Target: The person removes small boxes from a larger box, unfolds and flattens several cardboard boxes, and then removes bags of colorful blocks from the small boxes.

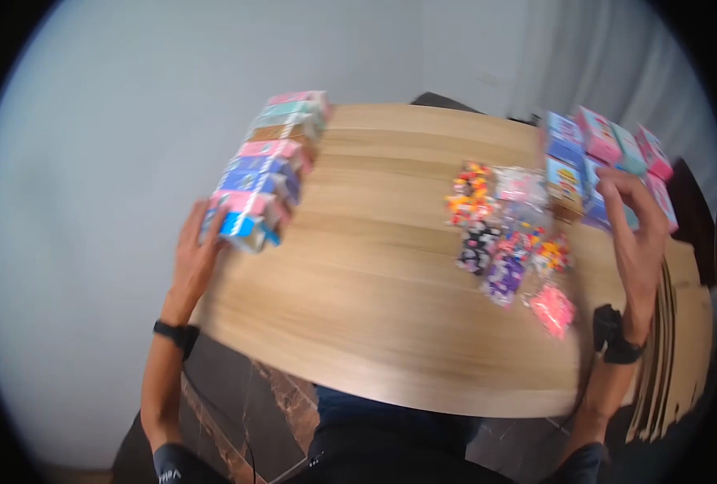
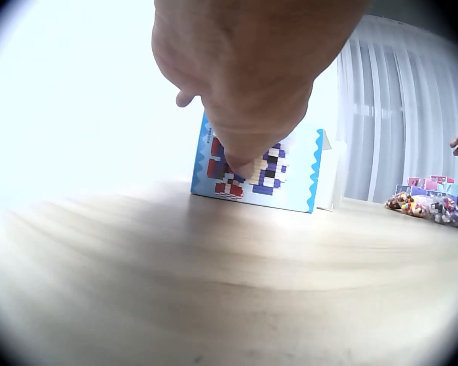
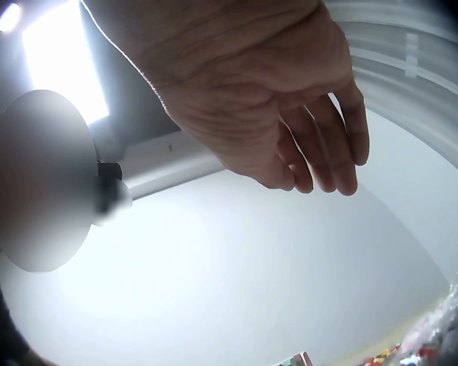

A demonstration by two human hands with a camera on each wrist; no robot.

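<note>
My left hand (image 1: 195, 256) touches the nearest box (image 1: 245, 230), a blue one at the front end of a row of coloured boxes (image 1: 266, 164) on the left. In the left wrist view, a finger of the left hand (image 2: 248, 84) lies against the light-blue printed face of a box (image 2: 294, 171); the other fingers are mostly hidden. My right hand (image 1: 639, 234) is raised at the right with bent, relaxed fingers and nothing in them. The right wrist view shows the right hand (image 3: 282, 99) empty, its fingers hanging loosely.
Clear bags of coloured pieces (image 1: 504, 278) lie on the wooden table (image 1: 375, 274), right of centre. Behind them stands a group of pink, blue and teal boxes (image 1: 599, 137). Flat cardboard sheets (image 1: 685, 355) lean at the table's right side. A curtain (image 2: 378, 114) hangs behind.
</note>
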